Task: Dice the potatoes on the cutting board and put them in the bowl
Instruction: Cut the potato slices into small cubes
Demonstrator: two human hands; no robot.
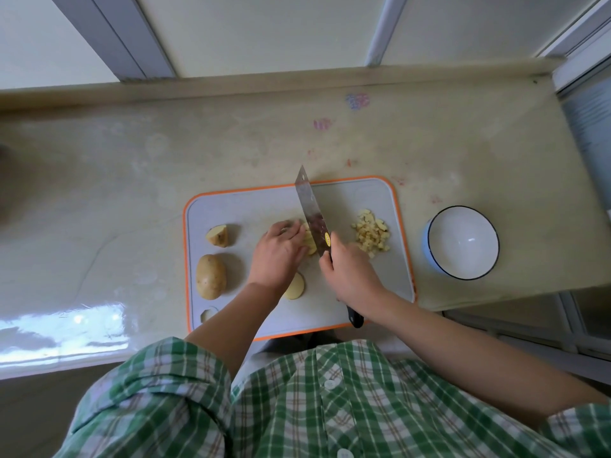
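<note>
A grey cutting board (251, 206) with an orange rim lies on the counter. My left hand (281, 251) holds down a stack of potato strips (310, 241) with curled fingers. My right hand (350, 276) grips the black handle of a cleaver (310, 213), whose blade rests against the strips right beside my left fingers. A pile of diced potato (371, 234) sits at the board's right. A whole potato (211, 276), a potato chunk (218, 235) and a cut slice (295, 286) lie on the board's left and middle. The white bowl (463, 242) stands empty to the right of the board.
The beige counter (132, 176) stretches left of the board and ends just right of the bowl. A window frame runs along the back. A small potato scrap (207, 315) lies at the board's front left corner.
</note>
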